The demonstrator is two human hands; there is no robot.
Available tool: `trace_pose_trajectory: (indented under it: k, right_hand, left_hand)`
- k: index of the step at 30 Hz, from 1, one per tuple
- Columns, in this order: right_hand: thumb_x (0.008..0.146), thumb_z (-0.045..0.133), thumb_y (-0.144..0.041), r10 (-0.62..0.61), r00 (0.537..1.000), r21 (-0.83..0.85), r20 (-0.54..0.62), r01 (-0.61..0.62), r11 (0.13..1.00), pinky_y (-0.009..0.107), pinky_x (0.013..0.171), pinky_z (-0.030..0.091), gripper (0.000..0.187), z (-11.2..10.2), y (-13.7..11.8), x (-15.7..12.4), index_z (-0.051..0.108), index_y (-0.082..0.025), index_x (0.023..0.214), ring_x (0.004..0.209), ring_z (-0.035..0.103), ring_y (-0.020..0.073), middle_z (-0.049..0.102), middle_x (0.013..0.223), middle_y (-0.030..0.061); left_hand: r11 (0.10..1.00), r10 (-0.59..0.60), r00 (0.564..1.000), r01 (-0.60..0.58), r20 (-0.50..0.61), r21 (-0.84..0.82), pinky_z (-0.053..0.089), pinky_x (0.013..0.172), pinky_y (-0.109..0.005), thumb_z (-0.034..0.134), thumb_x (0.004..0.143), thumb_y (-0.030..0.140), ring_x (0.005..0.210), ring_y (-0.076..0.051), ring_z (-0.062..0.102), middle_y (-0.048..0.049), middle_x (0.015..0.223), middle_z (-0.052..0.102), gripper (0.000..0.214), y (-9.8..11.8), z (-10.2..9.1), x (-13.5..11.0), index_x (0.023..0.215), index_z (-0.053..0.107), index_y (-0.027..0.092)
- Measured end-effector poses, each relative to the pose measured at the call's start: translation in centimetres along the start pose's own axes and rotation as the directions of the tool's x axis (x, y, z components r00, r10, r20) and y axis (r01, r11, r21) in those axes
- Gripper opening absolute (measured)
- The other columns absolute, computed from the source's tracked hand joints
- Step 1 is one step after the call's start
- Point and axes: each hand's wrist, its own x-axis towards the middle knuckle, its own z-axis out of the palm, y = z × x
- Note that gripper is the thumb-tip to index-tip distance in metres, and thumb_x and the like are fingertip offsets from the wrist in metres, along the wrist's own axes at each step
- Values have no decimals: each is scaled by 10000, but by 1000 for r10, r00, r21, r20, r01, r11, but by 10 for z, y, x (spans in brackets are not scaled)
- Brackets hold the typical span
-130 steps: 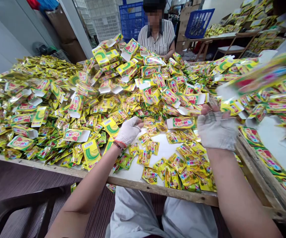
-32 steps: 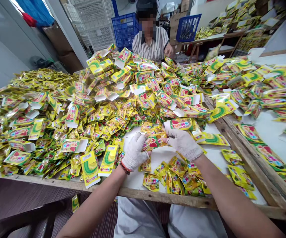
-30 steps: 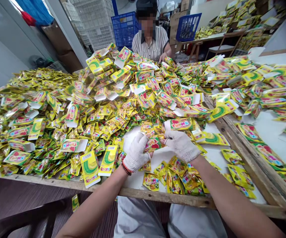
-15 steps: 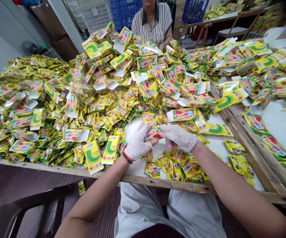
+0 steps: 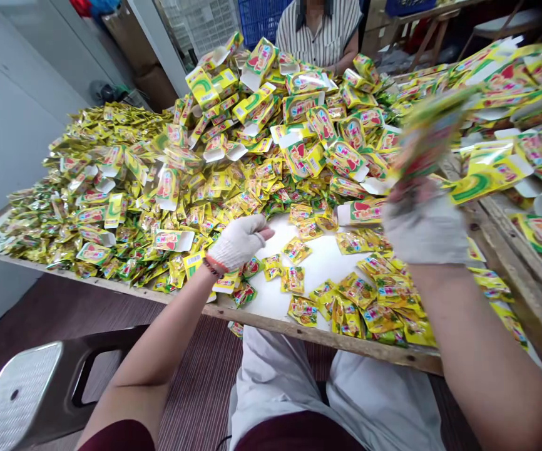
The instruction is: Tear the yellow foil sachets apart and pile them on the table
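Note:
My right hand (image 5: pixel 424 222), in a white glove with bare fingertips, is raised over the right of the table. It grips a carton (image 5: pixel 433 134), yellow, green and red and smeared by motion; whether it is one carton or more I cannot tell. My left hand (image 5: pixel 239 243), gloved alike, hovers at the edge of the sachet pile. Its thumb and fingers are drawn together, and the palm side is hidden. Small yellow candy sachets (image 5: pixel 292 279) lie beside it on the white tabletop (image 5: pixel 315 266). A carton with a barcode (image 5: pixel 194 262) is partly under the left wrist.
A large heap of cartons (image 5: pixel 252 106) and sachets (image 5: pixel 125 219) covers the left and back. More sachets (image 5: pixel 383 300) lie at the front edge. A wooden rail (image 5: pixel 501 238) divides the table. A person (image 5: pixel 318 37) sits opposite. A stool (image 5: pixel 22 388) stands at lower left.
My hands have parted from a small red and green pack between them. The right has moved up and right and now holds a carton; the left has drawn leftward. The view has shifted.

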Motion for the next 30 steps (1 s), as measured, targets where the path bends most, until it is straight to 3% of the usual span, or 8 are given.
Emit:
trace_pose_trajectory:
  k: [4, 6, 9, 13, 19, 22, 25, 30]
  right_hand:
    - [844, 540, -464, 80, 995, 412, -56, -50, 910, 351, 665, 498, 180, -1, 0, 2, 640, -324, 900, 783, 613, 194, 703, 1004, 20]
    - [809, 586, -381, 90, 989, 236, 116, -116, 965, 336, 643, 512, 188, 24, 12, -7, 650, -269, 946, 646, 602, 161, 700, 935, 24]
    - [841, 537, -237, -41, 878, -285, 477, 199, 938, 315, 775, 519, 273, 70, 38, -24, 672, -217, 1078, 838, 658, 193, 705, 1008, 60]
    - [819, 508, -86, 3, 742, -517, 671, 464, 719, 289, 828, 482, 416, 100, 56, -33, 649, -220, 1187, 955, 647, 209, 662, 1163, 88]
    - [847, 576, -278, 201, 796, -795, 572, 476, 377, 305, 678, 428, 385, 84, 40, -30, 618, -242, 1228, 852, 625, 229, 562, 1162, 141]
    - [778, 654, -323, 207, 853, -836, 479, 371, 404, 306, 703, 413, 309, 67, 36, -27, 656, -190, 1057, 864, 600, 233, 568, 1098, 143]
    - [774, 629, -279, 196, 897, -814, 396, 244, 528, 294, 678, 394, 171, 48, 33, -21, 628, -174, 910, 772, 570, 199, 615, 888, 88]
    - [780, 611, -391, 180, 896, -476, 407, 39, 879, 253, 567, 372, 205, 36, 21, -17, 585, -195, 834, 585, 499, 132, 578, 666, -21]
  left_hand:
    - [843, -177, 921, -40, 347, 537, 445, 670, -290, 507, 810, 282, 722, -195, 617, -54, 735, 671, 202, -3, -8, -52, 775, 685, 195]
    - [730, -303, 895, -1, 326, 683, 477, 697, -345, 500, 801, 250, 808, -262, 663, -124, 854, 704, 227, -1, 7, -73, 886, 698, 179]
    - [693, -336, 909, 62, 246, 719, 498, 716, -405, 486, 796, 191, 866, -317, 678, -180, 940, 697, 291, 0, 30, -85, 1019, 666, 143]
    - [788, -199, 957, 29, 210, 614, 494, 701, -388, 544, 741, 158, 804, -292, 665, -142, 861, 683, 213, -1, 39, -79, 921, 657, 162]
    - [981, -50, 998, 55, 34, -187, 499, 659, -253, 520, 841, 277, 679, -145, 604, -10, 691, 612, 148, 0, 46, -48, 784, 625, 191]
    - [667, -223, 971, 217, 86, -713, 549, 605, -256, 568, 828, 324, 621, -123, 643, -13, 786, 654, 165, -1, 66, -16, 889, 604, 175]
    - [414, -402, 910, 280, 103, -866, 556, 552, -244, 649, 776, 287, 588, -122, 665, -20, 793, 671, 200, -1, 86, 16, 915, 558, 176]
    - [399, -378, 923, 236, 76, -886, 555, 548, -229, 673, 744, 240, 588, -112, 661, -6, 777, 656, 190, 6, 100, 32, 870, 549, 171]
